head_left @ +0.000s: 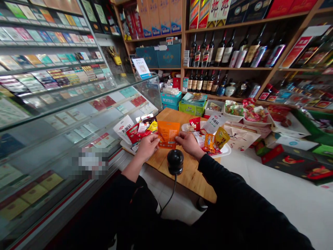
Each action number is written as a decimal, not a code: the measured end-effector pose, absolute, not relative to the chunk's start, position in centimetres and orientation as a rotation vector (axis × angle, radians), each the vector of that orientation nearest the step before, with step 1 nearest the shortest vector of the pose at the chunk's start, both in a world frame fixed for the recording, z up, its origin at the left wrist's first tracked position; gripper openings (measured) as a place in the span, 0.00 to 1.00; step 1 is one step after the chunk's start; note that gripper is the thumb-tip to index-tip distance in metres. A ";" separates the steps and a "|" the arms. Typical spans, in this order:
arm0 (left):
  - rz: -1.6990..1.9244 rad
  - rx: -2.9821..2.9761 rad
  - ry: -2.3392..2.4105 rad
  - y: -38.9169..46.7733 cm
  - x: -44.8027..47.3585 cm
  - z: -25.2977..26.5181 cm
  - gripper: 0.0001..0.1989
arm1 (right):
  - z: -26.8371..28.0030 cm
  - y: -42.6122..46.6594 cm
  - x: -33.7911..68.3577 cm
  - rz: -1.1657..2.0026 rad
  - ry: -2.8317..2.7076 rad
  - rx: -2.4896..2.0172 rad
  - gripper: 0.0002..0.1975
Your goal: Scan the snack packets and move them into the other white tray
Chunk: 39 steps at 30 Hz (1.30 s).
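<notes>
An orange snack pouch [168, 133] is held upright above the wooden table, spread between both hands. My left hand [148, 146] pinches its lower left edge, and my right hand [190, 143] pinches its right edge. Just below the pouch, a black round device [175, 161] with a cable stands near the table's front edge. To the left lies a pile of snack packets, among them a white pouch [125, 128] and a red packet [134, 134]. Right of my right hand, a white tray [227, 150] holds more packets, including a yellow one [221, 138] and an orange one [209, 143].
A glass display counter [78, 114] runs along the left side of the wooden table [192, 178]. Shelves with bottles [220, 48] and boxes stand behind. Boxes and snack trays [286, 121] sit on the right, with a paper bag [240, 135] beside the table.
</notes>
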State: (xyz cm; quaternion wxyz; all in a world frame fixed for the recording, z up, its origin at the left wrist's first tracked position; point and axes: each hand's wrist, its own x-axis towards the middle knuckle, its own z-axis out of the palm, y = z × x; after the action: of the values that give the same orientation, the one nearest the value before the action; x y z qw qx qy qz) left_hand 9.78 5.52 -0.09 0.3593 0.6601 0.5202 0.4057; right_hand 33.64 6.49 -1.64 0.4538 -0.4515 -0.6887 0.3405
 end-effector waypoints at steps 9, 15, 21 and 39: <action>1.073 1.747 1.350 9.1 10.9 -3.7 0.10 | -4.7 8.7 34.8 0.635 -1.758 -1.302 0.12; 1.009 1.718 1.359 10.1 11.3 -6.0 0.09 | -6.6 9.0 35.3 0.652 -1.799 -1.338 0.12; 0.976 1.739 1.353 10.3 11.7 -7.2 0.09 | -7.1 8.7 35.8 0.656 -1.794 -1.372 0.13; 0.941 1.740 1.407 10.5 12.5 -7.4 0.08 | -8.4 9.1 36.0 0.692 -1.764 -1.430 0.11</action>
State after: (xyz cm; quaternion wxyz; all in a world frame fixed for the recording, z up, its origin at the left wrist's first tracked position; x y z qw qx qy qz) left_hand 12.51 10.51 -7.38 0.3495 0.6716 0.5430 0.3633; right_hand 36.03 9.06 -8.45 0.3744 -0.5585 -0.6891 0.2704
